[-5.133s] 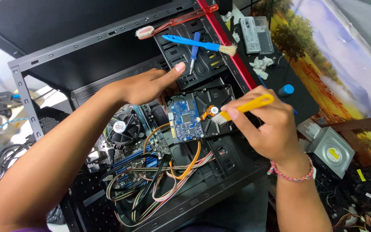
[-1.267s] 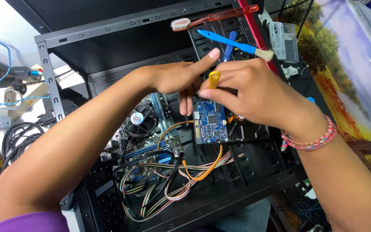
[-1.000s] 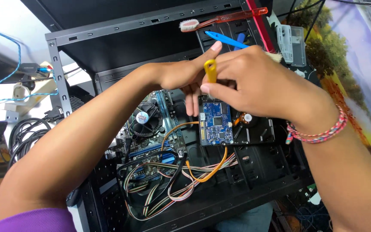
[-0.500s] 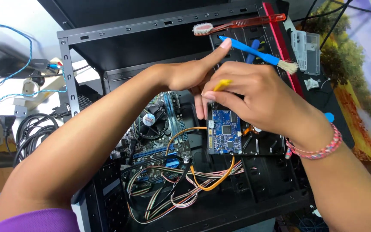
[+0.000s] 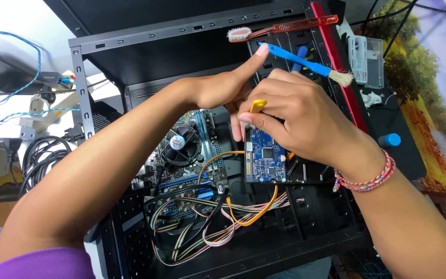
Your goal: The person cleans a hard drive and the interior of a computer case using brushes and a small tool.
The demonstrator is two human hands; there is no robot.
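An open black computer case [image 5: 104,46] lies on its side below me. My right hand [image 5: 305,121] grips a yellow-handled screwdriver [image 5: 257,106], its tip hidden at the top edge of a blue circuit board [image 5: 265,163] on a hard drive. My left hand [image 5: 223,88] reaches across the case, fingers resting by the board's upper left corner, index finger stretched toward the drive bays. It holds nothing I can see.
A motherboard with a round fan [image 5: 180,144] and a bundle of coloured wires [image 5: 207,227] fill the case. A blue brush [image 5: 305,63] and a red toothbrush [image 5: 285,27] lie on the case's top. Black cables [image 5: 42,155] sit at left, a blue cap [image 5: 389,139] at right.
My right hand has swung the screwdriver from out at the right over to the board's top edge and turned it upright. My left hand stays on the drive.
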